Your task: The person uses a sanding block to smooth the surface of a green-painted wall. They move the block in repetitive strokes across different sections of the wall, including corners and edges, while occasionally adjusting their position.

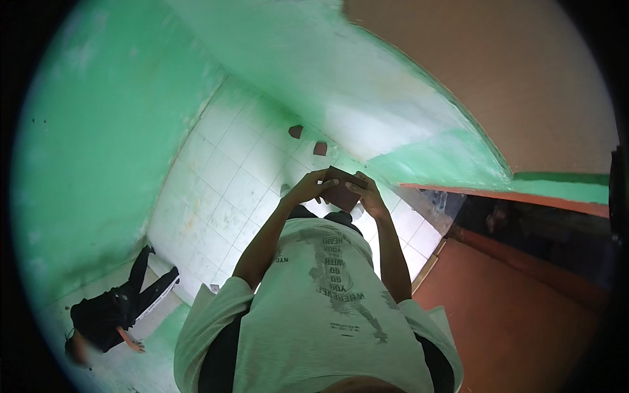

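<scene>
A dark reddish-brown sheet (341, 195), flat and roughly square, is held in front of my body. My left hand (310, 186) grips its left edge, thumb on top and fingers partly beneath. At its right edge, my right hand (369, 194) holds it in the same way. Beyond the sheet, two small brown pieces lie apart on the tiled floor: a jagged one (296, 131) and a squarer one (320, 148). What material the sheet and pieces are made of cannot be told.
Pale floor tiles (241, 189) run between green walls (108, 123). A person in dark clothes (100, 317) is at the lower left, on a pale ledge. An orange-brown surface (501, 304) lies at the right, beside a dark opening (535, 221). A brown panel (491, 73) fills the upper right.
</scene>
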Demonstrator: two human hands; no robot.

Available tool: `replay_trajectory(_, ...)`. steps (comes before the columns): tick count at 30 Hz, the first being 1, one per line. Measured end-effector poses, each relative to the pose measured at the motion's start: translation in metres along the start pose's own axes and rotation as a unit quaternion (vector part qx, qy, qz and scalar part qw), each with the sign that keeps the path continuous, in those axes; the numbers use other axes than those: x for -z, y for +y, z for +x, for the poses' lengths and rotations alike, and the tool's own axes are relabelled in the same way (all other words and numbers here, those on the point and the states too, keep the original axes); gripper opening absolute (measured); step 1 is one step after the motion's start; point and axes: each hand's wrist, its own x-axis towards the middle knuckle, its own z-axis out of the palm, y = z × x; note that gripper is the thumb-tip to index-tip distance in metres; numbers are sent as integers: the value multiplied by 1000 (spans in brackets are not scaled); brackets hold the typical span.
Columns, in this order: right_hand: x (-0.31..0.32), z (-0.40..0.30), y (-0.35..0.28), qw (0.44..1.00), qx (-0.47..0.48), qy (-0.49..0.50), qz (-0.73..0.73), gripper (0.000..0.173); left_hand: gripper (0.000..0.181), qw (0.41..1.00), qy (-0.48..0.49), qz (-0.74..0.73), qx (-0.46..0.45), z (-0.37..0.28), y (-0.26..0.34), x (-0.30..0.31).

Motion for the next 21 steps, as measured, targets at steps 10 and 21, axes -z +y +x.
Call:
replay_trajectory(10,-185,92,53,998,-23,-53,10,44,42,990,138,-18,-35,-62,-77,176)
replay_trajectory(21,-283,139,43,991,-87,-98,-36,40,45,961,157,-226,-32,-137,-120,252)
